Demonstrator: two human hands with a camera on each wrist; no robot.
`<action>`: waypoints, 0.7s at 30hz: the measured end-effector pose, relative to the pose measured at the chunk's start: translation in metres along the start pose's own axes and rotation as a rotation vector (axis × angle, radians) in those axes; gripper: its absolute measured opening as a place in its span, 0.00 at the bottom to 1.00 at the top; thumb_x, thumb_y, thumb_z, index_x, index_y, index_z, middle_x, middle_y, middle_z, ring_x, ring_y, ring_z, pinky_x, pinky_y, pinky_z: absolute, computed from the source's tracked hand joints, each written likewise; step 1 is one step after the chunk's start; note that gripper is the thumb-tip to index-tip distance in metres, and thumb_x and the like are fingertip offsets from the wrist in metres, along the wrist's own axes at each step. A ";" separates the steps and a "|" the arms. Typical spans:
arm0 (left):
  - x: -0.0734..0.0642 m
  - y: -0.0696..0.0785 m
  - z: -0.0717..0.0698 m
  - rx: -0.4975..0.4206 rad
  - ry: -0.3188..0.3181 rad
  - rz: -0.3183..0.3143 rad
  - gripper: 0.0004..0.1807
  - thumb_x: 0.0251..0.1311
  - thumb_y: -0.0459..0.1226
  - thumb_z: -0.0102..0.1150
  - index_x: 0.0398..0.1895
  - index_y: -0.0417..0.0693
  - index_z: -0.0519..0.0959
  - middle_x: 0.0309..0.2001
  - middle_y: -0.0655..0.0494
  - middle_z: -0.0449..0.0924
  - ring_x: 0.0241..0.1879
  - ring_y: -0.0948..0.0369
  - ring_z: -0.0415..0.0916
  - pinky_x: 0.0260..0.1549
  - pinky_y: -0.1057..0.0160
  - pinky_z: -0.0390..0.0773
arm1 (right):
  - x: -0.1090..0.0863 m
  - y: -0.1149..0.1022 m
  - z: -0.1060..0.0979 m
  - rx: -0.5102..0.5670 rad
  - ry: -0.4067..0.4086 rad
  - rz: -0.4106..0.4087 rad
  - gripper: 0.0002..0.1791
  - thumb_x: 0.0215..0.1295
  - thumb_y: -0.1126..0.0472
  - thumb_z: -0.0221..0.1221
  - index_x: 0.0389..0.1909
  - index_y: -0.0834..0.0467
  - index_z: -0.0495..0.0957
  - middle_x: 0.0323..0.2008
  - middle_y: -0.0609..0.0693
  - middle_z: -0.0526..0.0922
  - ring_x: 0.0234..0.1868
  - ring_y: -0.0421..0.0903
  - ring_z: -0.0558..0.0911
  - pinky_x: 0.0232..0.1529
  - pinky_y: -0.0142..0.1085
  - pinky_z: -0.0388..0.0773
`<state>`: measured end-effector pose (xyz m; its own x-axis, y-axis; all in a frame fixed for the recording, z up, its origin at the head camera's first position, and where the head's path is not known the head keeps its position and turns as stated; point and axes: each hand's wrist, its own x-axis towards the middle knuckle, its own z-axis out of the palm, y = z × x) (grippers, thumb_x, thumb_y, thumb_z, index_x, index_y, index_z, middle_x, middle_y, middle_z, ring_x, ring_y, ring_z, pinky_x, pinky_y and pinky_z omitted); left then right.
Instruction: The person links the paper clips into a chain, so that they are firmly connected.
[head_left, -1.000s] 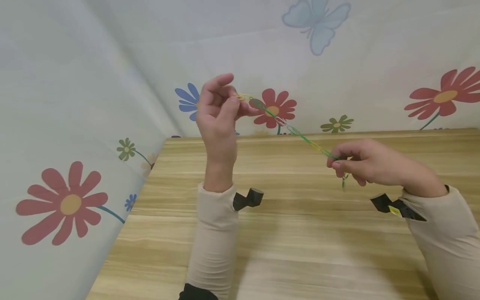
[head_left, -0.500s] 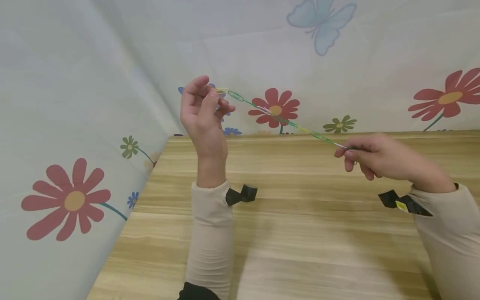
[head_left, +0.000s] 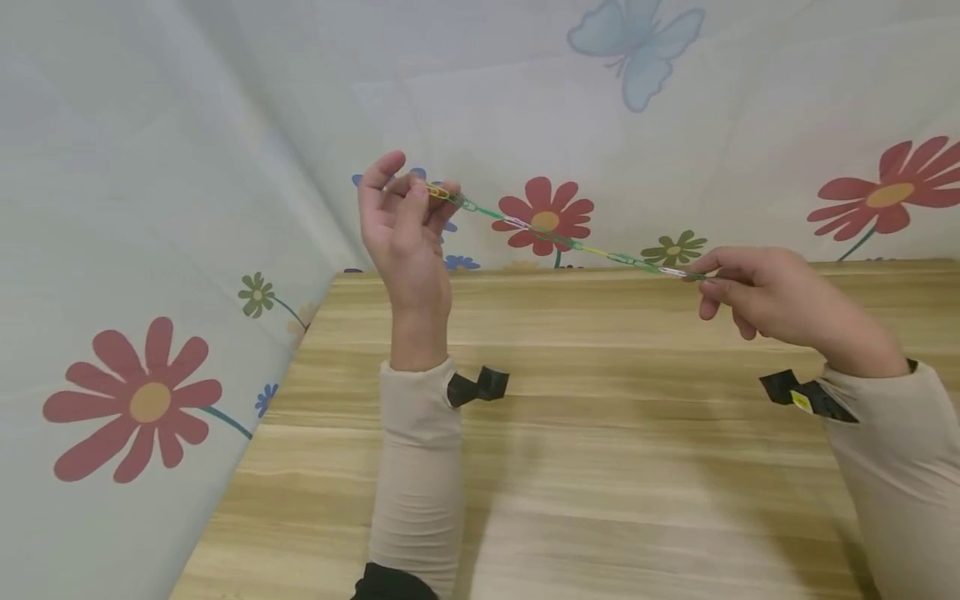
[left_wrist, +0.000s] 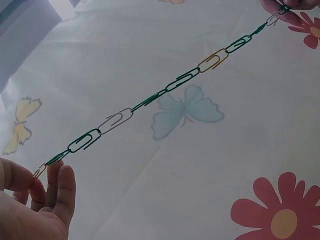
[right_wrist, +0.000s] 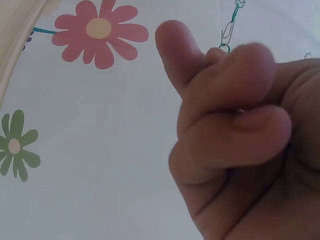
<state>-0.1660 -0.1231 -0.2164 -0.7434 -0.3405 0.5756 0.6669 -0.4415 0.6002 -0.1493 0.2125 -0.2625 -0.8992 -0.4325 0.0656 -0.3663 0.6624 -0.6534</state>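
Observation:
A chain of linked paper clips point(left_wrist: 182, 80), green, yellow and whitish, stretches nearly straight between my two hands above the table. My left hand point(head_left: 408, 225) pinches the yellow clip at its left end between thumb and forefinger, with the other fingers spread. At the lower right end, my right hand point(head_left: 772, 296) pinches a green clip beside a whitish one. The right wrist view shows my curled right-hand fingers point(right_wrist: 235, 135) up close, with the chain rising behind them. Most of the clip in that grip is hidden.
Below the hands lies a wood-grain table point(head_left: 600, 467). Behind and to the left hangs a pale cloth point(head_left: 465, 75) printed with flowers and a blue butterfly point(head_left: 637, 50). Black wrist mounts point(head_left: 480, 386) stick out from both beige sleeves point(head_left: 420, 475).
My hands have moved apart, the left one leftward and the right one up and rightward. The chain is longer between them and straighter; the dangling end below my right hand no longer shows.

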 end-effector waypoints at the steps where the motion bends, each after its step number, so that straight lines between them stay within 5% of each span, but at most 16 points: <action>1: 0.000 -0.001 0.000 -0.008 -0.004 0.004 0.12 0.63 0.26 0.47 0.49 0.39 0.68 0.33 0.47 0.67 0.30 0.49 0.77 0.38 0.55 0.78 | 0.001 0.000 0.000 -0.007 0.018 0.024 0.11 0.71 0.62 0.50 0.51 0.57 0.74 0.28 0.48 0.81 0.14 0.49 0.71 0.12 0.36 0.64; 8: 0.001 -0.003 -0.003 -0.014 -0.020 0.015 0.14 0.62 0.25 0.47 0.51 0.38 0.66 0.34 0.47 0.66 0.24 0.54 0.71 0.32 0.57 0.79 | -0.001 -0.001 -0.004 0.010 0.132 0.116 0.13 0.67 0.49 0.56 0.37 0.56 0.76 0.25 0.50 0.81 0.15 0.52 0.72 0.14 0.38 0.63; 15: 0.003 -0.006 -0.006 -0.047 -0.041 0.005 0.14 0.64 0.25 0.46 0.51 0.39 0.66 0.33 0.48 0.66 0.21 0.59 0.66 0.22 0.65 0.77 | -0.003 0.001 -0.007 0.099 0.134 0.008 0.10 0.70 0.65 0.51 0.49 0.58 0.76 0.35 0.52 0.83 0.18 0.50 0.77 0.19 0.37 0.76; 21: 0.002 -0.009 -0.007 -0.008 -0.054 0.015 0.13 0.64 0.26 0.49 0.51 0.39 0.66 0.34 0.49 0.68 0.21 0.59 0.64 0.15 0.69 0.68 | -0.003 0.002 -0.009 0.205 0.135 0.074 0.09 0.70 0.60 0.53 0.44 0.61 0.71 0.37 0.53 0.84 0.20 0.53 0.80 0.21 0.39 0.78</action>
<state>-0.1735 -0.1259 -0.2249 -0.7295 -0.3018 0.6138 0.6774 -0.4433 0.5871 -0.1490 0.2207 -0.2578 -0.9505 -0.2928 0.1036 -0.2550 0.5451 -0.7986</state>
